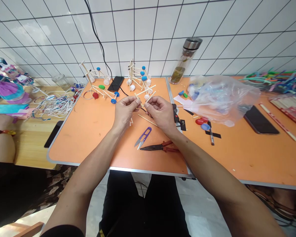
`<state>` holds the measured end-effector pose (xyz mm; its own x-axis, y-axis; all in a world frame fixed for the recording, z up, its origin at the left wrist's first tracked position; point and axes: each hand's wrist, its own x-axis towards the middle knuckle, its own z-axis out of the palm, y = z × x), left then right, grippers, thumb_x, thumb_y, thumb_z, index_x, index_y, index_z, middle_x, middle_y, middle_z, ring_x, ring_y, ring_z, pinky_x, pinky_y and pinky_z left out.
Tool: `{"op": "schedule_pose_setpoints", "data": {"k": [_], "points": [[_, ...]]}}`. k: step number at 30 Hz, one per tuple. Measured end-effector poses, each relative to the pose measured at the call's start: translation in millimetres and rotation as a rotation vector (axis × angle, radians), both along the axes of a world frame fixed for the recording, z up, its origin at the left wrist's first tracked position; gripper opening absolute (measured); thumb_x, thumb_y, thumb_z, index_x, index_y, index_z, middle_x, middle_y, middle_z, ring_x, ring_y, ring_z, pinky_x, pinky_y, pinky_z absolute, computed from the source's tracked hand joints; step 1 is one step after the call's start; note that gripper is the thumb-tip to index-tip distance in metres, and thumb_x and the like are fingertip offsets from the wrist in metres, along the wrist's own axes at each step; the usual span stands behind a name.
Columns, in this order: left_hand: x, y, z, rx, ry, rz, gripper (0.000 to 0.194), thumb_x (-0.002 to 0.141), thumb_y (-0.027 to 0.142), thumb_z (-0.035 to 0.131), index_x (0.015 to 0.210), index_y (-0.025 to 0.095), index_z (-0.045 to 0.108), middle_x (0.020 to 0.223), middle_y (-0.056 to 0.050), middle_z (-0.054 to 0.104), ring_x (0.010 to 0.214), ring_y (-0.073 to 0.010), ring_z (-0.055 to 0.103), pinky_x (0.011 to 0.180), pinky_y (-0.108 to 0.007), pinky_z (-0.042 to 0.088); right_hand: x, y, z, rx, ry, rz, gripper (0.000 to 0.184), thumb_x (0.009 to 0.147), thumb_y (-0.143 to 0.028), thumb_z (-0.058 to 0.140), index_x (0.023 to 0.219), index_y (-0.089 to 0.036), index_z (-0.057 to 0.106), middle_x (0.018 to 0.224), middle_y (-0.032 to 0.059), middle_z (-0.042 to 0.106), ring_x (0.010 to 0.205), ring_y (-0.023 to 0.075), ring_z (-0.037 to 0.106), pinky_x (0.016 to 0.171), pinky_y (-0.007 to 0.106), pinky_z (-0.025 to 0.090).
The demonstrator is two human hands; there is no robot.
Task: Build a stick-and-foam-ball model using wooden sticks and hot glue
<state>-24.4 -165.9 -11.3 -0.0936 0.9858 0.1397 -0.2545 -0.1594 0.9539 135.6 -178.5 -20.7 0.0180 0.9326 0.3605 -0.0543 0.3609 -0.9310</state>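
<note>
My left hand (124, 112) is closed, thumb and forefinger pinching a thin wooden stick (136, 96). Close beside it, my right hand (162, 113) pinches another wooden stick (151, 96), tilted up to the right. The fingertips nearly meet, and whether the sticks touch is hidden. Behind them stands a stick frame (138, 77) with blue and white bottle caps. Below my hands, a loose stick (148, 120) slants across the orange table (88, 135). Nearer to me lie purple thread snips (143, 137) and red-handled long-nose pliers (155, 147).
Another stick-and-cap frame (101, 87) and a phone (115, 83) are at the back left. Rightward are a glass bottle (184, 62), a plastic bag (219, 98), loose caps (202, 121), a marker (211, 135) and a phone (261, 120). A person's arm (1, 138) is at far left.
</note>
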Motion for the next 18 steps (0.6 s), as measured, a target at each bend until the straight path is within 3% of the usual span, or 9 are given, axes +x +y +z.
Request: {"op": "schedule_pose_setpoints", "data": {"k": [6, 10, 18], "points": [[-1.0, -0.6, 2.3, -0.047, -0.039, -0.014, 0.036, 0.069, 0.041, 0.105, 0.081, 0.019, 0.079, 0.074, 0.000, 0.074, 0.067, -0.0114, 0.071, 0.065, -0.023, 0.056, 0.9, -2.1, 0.7, 0.010, 0.015, 0.015, 0.024, 0.089, -0.041, 0.087, 0.090, -0.023, 0.071, 0.082, -0.0037, 0.069, 0.061, 0.0092, 0.062, 0.061, 0.024, 0.058], [-2.6, -1.2, 4.7, -0.129, -0.103, -0.036, 0.038, 0.070, 0.040, 0.104, 0.083, 0.018, 0.077, 0.073, 0.002, 0.073, 0.067, -0.0093, 0.071, 0.064, -0.018, 0.056, 3.7, -0.5, -3.3, -0.012, -0.005, -0.004, 0.028, 0.093, -0.047, 0.085, 0.100, -0.023, 0.073, 0.094, -0.0006, 0.076, 0.064, 0.0088, 0.066, 0.059, 0.023, 0.055], [-5.0, 0.9, 11.0, -0.312, -0.329, -0.146, 0.011, 0.093, 0.014, 0.084, 0.086, 0.015, 0.075, 0.072, 0.002, 0.075, 0.062, -0.0075, 0.074, 0.060, -0.016, 0.058, 8.6, 1.7, -9.7, -0.037, -0.025, -0.022, 0.026, 0.092, -0.046, 0.083, 0.099, -0.023, 0.074, 0.091, -0.0002, 0.077, 0.063, 0.0094, 0.066, 0.057, 0.023, 0.054]]}}
